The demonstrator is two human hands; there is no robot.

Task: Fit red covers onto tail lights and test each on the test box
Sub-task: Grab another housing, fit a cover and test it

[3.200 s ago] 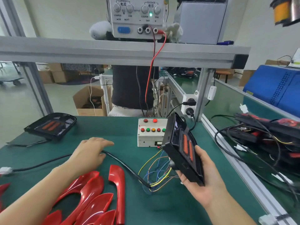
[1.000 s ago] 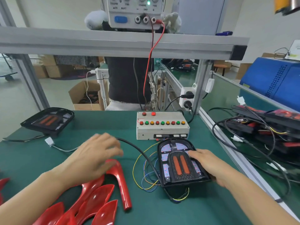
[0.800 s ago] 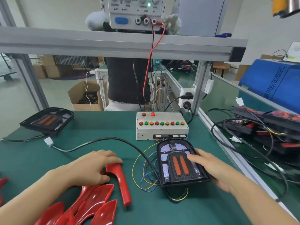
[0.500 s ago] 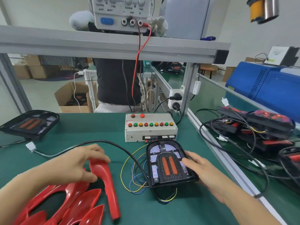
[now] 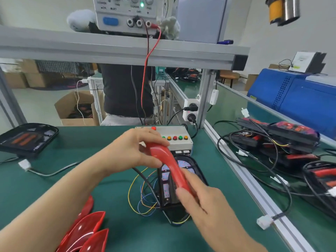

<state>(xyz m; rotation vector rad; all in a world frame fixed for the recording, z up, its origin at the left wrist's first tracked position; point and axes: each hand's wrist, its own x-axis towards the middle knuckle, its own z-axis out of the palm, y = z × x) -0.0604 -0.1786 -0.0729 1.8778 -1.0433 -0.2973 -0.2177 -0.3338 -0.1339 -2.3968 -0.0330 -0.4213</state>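
A red cover [image 5: 169, 164] hangs edge-on above a black tail light [image 5: 168, 186] lying face up on the green table [image 5: 54, 188]. My left hand [image 5: 134, 151] grips the cover's far end and my right hand [image 5: 198, 199] holds its near end. The cover and my right hand hide most of the tail light. Coloured wires [image 5: 141, 195] run from the light towards the white test box [image 5: 180, 142] with its row of coloured buttons just behind.
A stack of red covers [image 5: 85, 231] lies at the lower left. Another black tail light [image 5: 27, 139] sits far left. More tail lights and cables [image 5: 276, 142] pile up right of the aluminium rail [image 5: 241, 175]. A power supply [image 5: 132, 13] stands on the shelf above.
My left hand lifted one red cover off the stack and carried it right, over the tail light. My right hand left the tail light's edge and took the cover's near end.
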